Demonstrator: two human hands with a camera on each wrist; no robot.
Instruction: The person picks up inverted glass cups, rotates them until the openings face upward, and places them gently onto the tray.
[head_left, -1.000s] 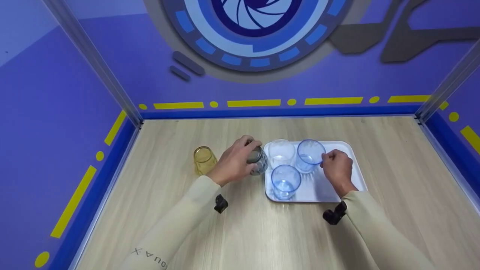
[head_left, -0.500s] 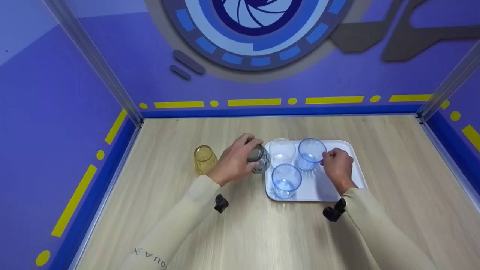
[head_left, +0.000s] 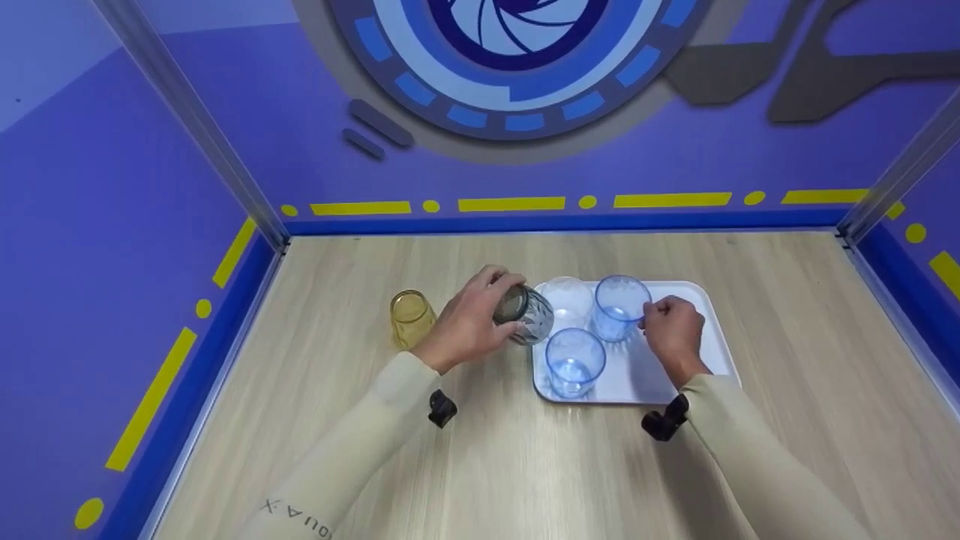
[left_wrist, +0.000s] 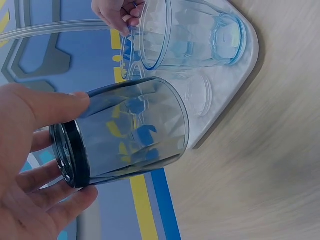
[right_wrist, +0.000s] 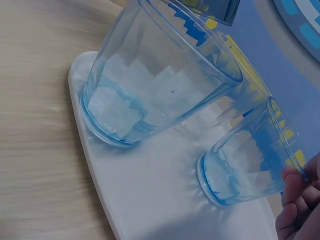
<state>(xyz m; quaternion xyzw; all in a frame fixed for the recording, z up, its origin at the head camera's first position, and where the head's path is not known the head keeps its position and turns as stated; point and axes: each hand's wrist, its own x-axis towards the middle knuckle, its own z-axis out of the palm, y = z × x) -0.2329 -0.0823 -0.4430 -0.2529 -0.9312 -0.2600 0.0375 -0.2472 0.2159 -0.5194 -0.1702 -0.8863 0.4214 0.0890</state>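
Yellow glass (head_left: 409,318) stands alone on the bench (head_left: 480,465) at far left, just beside the left hand (head_left: 469,324). Left sleeve (head_left: 330,480) shows writing, only partly readable, "XAUQ"-like letters seen upside down. Left hand grips the dark grey glass (head_left: 526,315) by its rim, fingers curled round it, glass tilted and lifted at the left edge of the white tray (head_left: 705,330). On the tray: clear glass (head_left: 568,298) at back left, near blue glass (head_left: 574,361) in front, far blue glass (head_left: 619,306) at back middle. Right hand (head_left: 675,331) pinches the far blue glass rim with its fingertips (right_wrist: 292,187). No labels on the glasses.
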